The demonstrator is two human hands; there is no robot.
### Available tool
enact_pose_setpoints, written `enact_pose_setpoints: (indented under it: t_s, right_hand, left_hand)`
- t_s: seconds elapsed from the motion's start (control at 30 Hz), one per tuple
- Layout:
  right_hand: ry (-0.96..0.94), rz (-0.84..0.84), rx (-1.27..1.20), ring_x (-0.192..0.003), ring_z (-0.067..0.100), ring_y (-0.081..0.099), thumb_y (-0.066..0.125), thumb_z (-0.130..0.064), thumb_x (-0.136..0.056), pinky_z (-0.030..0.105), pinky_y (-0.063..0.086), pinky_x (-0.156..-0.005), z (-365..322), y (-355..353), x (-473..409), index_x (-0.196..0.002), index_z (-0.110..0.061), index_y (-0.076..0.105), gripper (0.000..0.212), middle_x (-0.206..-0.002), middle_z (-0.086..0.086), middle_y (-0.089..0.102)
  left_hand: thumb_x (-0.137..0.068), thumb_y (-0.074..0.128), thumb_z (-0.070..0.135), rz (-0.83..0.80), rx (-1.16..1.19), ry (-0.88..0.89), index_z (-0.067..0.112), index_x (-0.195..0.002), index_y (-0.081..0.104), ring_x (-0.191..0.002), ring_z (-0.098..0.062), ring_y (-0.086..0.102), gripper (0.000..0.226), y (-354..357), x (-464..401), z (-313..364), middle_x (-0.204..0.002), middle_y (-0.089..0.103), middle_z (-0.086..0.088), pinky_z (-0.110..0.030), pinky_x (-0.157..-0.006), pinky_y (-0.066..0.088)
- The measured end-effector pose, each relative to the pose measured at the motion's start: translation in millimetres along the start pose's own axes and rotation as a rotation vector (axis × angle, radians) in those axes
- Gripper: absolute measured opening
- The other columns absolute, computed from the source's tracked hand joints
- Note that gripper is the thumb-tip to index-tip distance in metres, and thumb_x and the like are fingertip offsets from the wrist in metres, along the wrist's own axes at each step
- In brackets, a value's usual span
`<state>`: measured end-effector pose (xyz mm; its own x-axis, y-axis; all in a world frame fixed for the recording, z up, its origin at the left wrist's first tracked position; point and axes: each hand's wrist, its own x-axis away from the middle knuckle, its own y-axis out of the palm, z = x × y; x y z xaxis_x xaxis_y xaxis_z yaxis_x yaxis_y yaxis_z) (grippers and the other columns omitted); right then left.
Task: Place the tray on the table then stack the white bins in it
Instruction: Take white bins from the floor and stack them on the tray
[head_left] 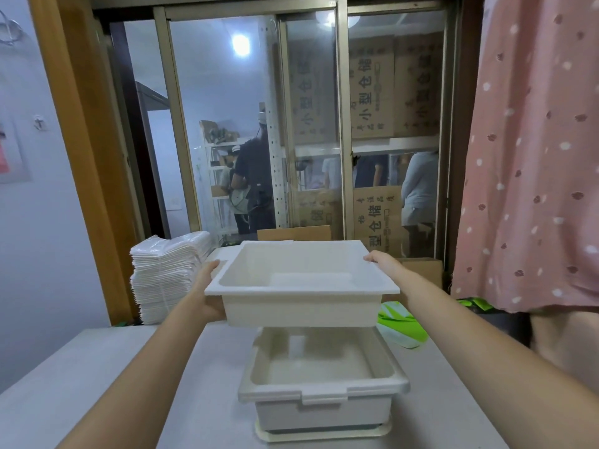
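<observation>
A person's two hands hold a white bin (301,286) in the air above a grey tabletop (129,377), one hand on each side under its flat rim. The left hand (207,296) clasps the left wall, thumb on top of the rim and fingers tucked beneath; the right hand (384,262) closes over the far right corner of the rim (its fingers are hidden behind the bin). Both grips are clenched on the bin, which hangs level and open side up.

Directly below the grip, and clear of the held bin, a second bin (324,380) sits on the tabletop with a latch tab on its near rim. It rests in a shallow tray (324,434), whose pale edge shows around its base.

Left of the left grip, beyond the tabletop's far edge, stands a stack of white plastic-wrapped sheets (168,273). Right of the right grip hangs a pink spotted curtain (531,157), with a green and white bag (402,325) lower down beside the tabletop.
</observation>
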<state>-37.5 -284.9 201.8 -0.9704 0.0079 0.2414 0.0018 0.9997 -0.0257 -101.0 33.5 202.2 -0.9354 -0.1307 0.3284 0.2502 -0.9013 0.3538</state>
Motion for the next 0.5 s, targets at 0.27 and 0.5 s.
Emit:
enact_pose_setpoints:
  t_s: [0.27,0.5]
  right_hand:
    - [0.084,0.192,-0.253,-0.072,0.028,0.054,0.048,-0.027,-0.084,0.038,0.043,-0.068,-1,27,-2,-0.103,-0.016,0.053,0.023,-0.084,0.012,0.06]
    - [-0.018,0.219,-0.351,-0.071,0.026,0.056,0.048,-0.024,-0.083,0.038,0.044,-0.073,12,63,12,-0.112,-0.016,0.051,0.031,-0.094,0.01,0.06]
  left_hand:
    - [-0.069,0.052,0.073,0.279,0.432,0.024,0.023,-0.139,0.039,-0.123,-0.038,0.049,0.087,42,7,-27,-0.138,0.047,-0.004,-0.054,-0.099,0.041]
    - [-0.078,0.056,0.06,0.492,0.24,0.119,0.022,-0.148,0.021,-0.128,-0.04,0.039,0.087,117,10,-59,-0.146,0.032,-0.015,-0.051,-0.105,0.033]
